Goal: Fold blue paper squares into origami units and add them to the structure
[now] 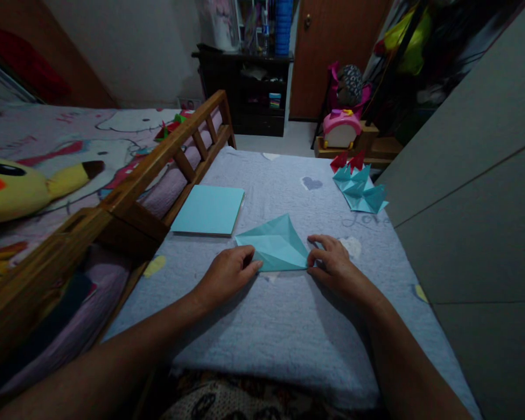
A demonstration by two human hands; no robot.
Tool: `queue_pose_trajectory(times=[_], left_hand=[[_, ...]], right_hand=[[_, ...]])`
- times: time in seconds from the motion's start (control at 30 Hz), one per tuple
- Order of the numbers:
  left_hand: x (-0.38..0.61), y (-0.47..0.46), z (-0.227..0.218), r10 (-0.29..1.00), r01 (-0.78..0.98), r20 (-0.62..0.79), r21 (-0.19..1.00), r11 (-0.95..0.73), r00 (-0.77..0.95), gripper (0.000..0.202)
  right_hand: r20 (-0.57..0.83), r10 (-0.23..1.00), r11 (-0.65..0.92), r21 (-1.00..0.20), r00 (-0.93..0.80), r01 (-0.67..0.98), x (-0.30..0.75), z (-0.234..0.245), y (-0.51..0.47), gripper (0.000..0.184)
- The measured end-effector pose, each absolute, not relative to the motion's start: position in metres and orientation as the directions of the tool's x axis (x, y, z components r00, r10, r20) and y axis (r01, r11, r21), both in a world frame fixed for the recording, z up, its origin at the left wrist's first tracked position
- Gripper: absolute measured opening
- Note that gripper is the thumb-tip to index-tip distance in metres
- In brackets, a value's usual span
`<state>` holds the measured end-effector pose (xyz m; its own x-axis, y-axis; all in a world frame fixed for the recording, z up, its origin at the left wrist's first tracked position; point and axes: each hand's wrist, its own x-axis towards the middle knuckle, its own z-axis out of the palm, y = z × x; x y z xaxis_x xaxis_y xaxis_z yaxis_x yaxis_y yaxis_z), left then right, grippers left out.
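Observation:
A light blue sheet of origami paper (277,242), creased and partly folded, lies in front of me on the cloth-covered surface. My left hand (234,268) pinches its near left edge between thumb and fingers. At the right corner, my right hand (330,262) holds the paper with thumb and index finger, its other fingers curled loosely. Just beyond my left hand rests a square stack of light blue paper (210,210). Folded blue paper shapes (361,189) stand at the far right, with red folded paper (347,162) behind them.
A wooden bed rail (166,146) runs along the left, with a yellow plush toy (17,189) on the bed behind it. On the right rises a pale cabinet panel (476,175). A dark shelf unit (245,93) and a pink toy case (342,128) are at the back.

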<state>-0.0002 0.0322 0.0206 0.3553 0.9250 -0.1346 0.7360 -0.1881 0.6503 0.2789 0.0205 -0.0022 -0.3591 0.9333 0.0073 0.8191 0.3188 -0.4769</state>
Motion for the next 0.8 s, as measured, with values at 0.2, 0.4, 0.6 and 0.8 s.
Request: queue_pose_trajectory(times=[0.2, 0.4, 0.6, 0.8], left_hand=[[0.001, 0.034, 0.021, 0.925, 0.745, -0.136, 0.638, -0.192, 0.354, 0.028], [0.004, 0.033, 0.025, 0.927, 0.746, -0.143, 0.641, -0.181, 0.347, 0.017], [0.005, 0.032, 0.022, 0.932, 0.811, -0.143, 0.548, -0.205, 0.333, 0.019], [0.01, 0.032, 0.024, 0.927, 0.905, -0.171, 0.333, -0.263, 0.333, 0.023]], right_hand=[[-0.021, 0.938, 0.299, -0.457, -0.346, 0.838, 0.279, 0.004, 0.019, 0.012], [-0.035, 0.957, 0.25, -0.407, -0.288, 0.879, 0.273, 0.008, 0.02, 0.014], [0.023, 0.985, 0.166, -0.435, -0.173, 0.885, 0.265, 0.0, 0.013, 0.009], [0.083, 0.988, 0.156, -0.465, -0.132, 0.872, 0.262, -0.007, 0.008, 0.013]])
